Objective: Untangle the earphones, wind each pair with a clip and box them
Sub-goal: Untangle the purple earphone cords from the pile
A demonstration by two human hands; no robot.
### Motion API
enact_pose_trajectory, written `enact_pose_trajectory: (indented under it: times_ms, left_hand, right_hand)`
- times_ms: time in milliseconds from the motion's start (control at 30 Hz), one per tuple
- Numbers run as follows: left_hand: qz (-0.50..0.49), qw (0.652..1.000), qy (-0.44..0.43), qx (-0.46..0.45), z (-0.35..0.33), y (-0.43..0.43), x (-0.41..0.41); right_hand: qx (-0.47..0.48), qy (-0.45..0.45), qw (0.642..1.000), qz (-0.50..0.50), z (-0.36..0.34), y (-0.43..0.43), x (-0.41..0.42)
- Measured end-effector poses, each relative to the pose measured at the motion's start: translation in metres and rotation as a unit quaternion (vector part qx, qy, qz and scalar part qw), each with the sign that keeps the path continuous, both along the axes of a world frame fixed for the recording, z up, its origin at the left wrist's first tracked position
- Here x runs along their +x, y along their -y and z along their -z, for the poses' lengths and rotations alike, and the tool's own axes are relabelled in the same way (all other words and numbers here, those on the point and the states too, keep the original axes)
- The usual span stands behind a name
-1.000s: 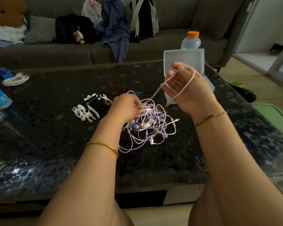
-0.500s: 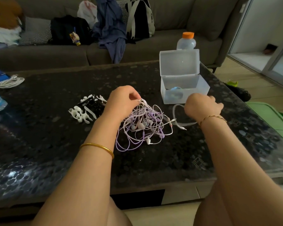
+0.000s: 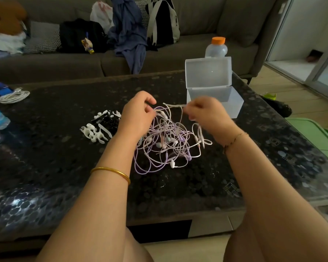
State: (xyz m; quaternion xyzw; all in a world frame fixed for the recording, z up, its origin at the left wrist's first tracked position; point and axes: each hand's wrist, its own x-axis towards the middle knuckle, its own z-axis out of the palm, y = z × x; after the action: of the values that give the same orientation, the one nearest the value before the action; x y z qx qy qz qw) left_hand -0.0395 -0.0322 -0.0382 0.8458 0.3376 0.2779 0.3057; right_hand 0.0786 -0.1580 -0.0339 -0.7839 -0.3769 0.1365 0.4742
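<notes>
While seated at the dark speckled table [image 3: 64,148], pinched the top of the tangled earphones [image 3: 169,140] with the curled fingers of the left hand [image 3: 138,114]. Gripped a white cord [image 3: 173,105] in the right hand [image 3: 206,112], fingers curled round it though blurred, and held it raised between the two hands. Had the rest of the tangle, purple and white, lying on the table just below both hands. Had the black and white clips [image 3: 100,127] heaped on the table just left of the left hand. Had the clear box [image 3: 235,104] standing open just beyond the right hand, lid [image 3: 208,72] upright, an orange-capped bottle [image 3: 216,48] behind it.
</notes>
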Motion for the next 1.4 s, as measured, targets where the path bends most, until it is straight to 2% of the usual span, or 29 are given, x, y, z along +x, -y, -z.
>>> enact_pose_trajectory:
  times_ms: [33,100,167,267,300,333,400,433,533,600,633,700,767,800,833,867,900,933,967,1000,1033,1100,1167,1233,1267,1300,1333,1367,1400]
  left_hand:
    - [-0.016,1.000,-0.015,0.006,0.003,-0.002,-0.001]
    - [-0.052,0.997,-0.046,0.032,0.007,-0.006,-0.002]
    - [-0.085,0.992,-0.080,0.057,0.010,-0.008,-0.004]
    - [-0.132,0.978,-0.148,0.065,0.014,-0.009,-0.004]
    - [-0.137,0.971,-0.185,0.055,0.015,-0.010,-0.004]
    - [-0.132,0.964,-0.229,0.038,0.016,-0.009,-0.004]
    - [-0.077,0.952,-0.297,0.006,0.010,-0.005,-0.001]
    - [-0.029,0.954,-0.297,-0.002,0.003,-0.001,0.001]
    - [0.126,0.981,-0.145,-0.031,-0.023,0.020,0.011]
    - [0.198,0.976,-0.048,-0.079,-0.028,0.033,0.017]
    - [0.218,0.972,-0.038,-0.077,-0.025,0.036,0.020]
    - [0.196,0.973,-0.119,-0.012,-0.011,0.032,0.024]
    - [0.089,0.966,-0.234,0.070,0.004,0.019,0.018]
    - [0.030,0.964,-0.248,0.093,0.008,0.012,0.013]
    - [-0.014,0.967,-0.232,0.105,0.010,0.006,0.009]
    - [-0.035,0.973,-0.201,0.111,0.010,0.003,0.006]
    - [-0.031,0.979,-0.169,0.108,0.007,0.003,0.005]
    - [-0.009,0.985,-0.142,0.100,0.003,0.006,0.006]
    - [0.018,0.988,-0.123,0.092,-0.003,0.011,0.008]
    - [0.038,0.989,-0.109,0.088,-0.009,0.016,0.010]
    - [0.051,0.990,-0.103,0.086,-0.014,0.021,0.012]
    - [0.054,0.989,-0.100,0.093,-0.019,0.024,0.014]
    - [0.055,0.990,-0.085,0.097,-0.018,0.024,0.016]
    - [0.059,0.991,-0.079,0.094,-0.014,0.024,0.016]
    - [0.059,0.987,-0.101,0.105,-0.010,0.023,0.016]
    - [0.054,0.981,-0.138,0.125,-0.004,0.021,0.015]
    - [0.048,0.974,-0.174,0.136,0.002,0.017,0.014]
    - [0.041,0.972,-0.194,0.127,0.006,0.014,0.011]
    - [0.032,0.975,-0.196,0.101,0.009,0.011,0.010]
  right_hand:
    - [0.077,-0.064,0.994,0.044,-0.004,0.001,0.003]
    - [0.220,-0.189,0.952,0.097,-0.014,0.005,0.008]
    - [0.345,-0.330,0.873,0.098,-0.021,0.008,0.009]
    - [0.469,-0.509,0.721,0.034,-0.024,0.012,0.010]
    - [0.479,-0.531,0.699,0.021,-0.024,0.012,0.010]
    - [0.473,-0.533,0.701,0.015,-0.023,0.012,0.011]
    - [0.434,-0.500,0.750,0.010,-0.023,0.011,0.012]
    - [0.416,-0.485,0.769,-0.001,-0.022,0.010,0.012]
    - [0.399,-0.472,0.784,-0.062,-0.023,0.007,0.008]
    - [0.397,-0.465,0.786,-0.089,-0.027,0.005,0.001]
    - [0.397,-0.459,0.790,-0.087,-0.029,0.005,-0.002]
    - [0.402,-0.418,0.813,-0.049,-0.034,0.008,-0.004]
    - [0.375,-0.314,0.871,0.040,-0.036,0.014,0.001]
    - [0.323,-0.227,0.914,0.101,-0.035,0.018,0.006]
    - [0.225,-0.118,0.954,0.159,-0.032,0.020,0.011]
    - [0.088,-0.011,0.978,0.190,-0.025,0.019,0.017]
    - [-0.065,0.063,0.979,0.182,-0.016,0.018,0.019]
    - [-0.194,0.096,0.965,0.150,-0.007,0.015,0.019]
    - [-0.274,0.110,0.949,0.110,-0.001,0.012,0.015]
    - [-0.290,0.116,0.947,0.073,0.002,0.008,0.010]
    - [-0.260,0.109,0.959,0.033,0.001,0.005,0.004]
    - [-0.137,0.015,0.990,-0.039,-0.011,0.002,-0.010]
    - [-0.054,-0.003,0.996,-0.072,-0.017,0.002,-0.017]
    - [-0.003,0.039,0.998,-0.045,-0.019,0.002,-0.020]
    - [0.047,0.016,0.999,-0.018,-0.019,0.001,-0.020]
    - [0.122,-0.061,0.991,0.003,-0.021,0.001,-0.018]
    - [0.228,-0.186,0.956,0.008,-0.025,0.002,-0.016]
    - [0.335,-0.321,0.886,-0.002,-0.031,0.006,-0.013]
    - [0.403,-0.412,0.817,0.006,-0.033,0.008,-0.010]
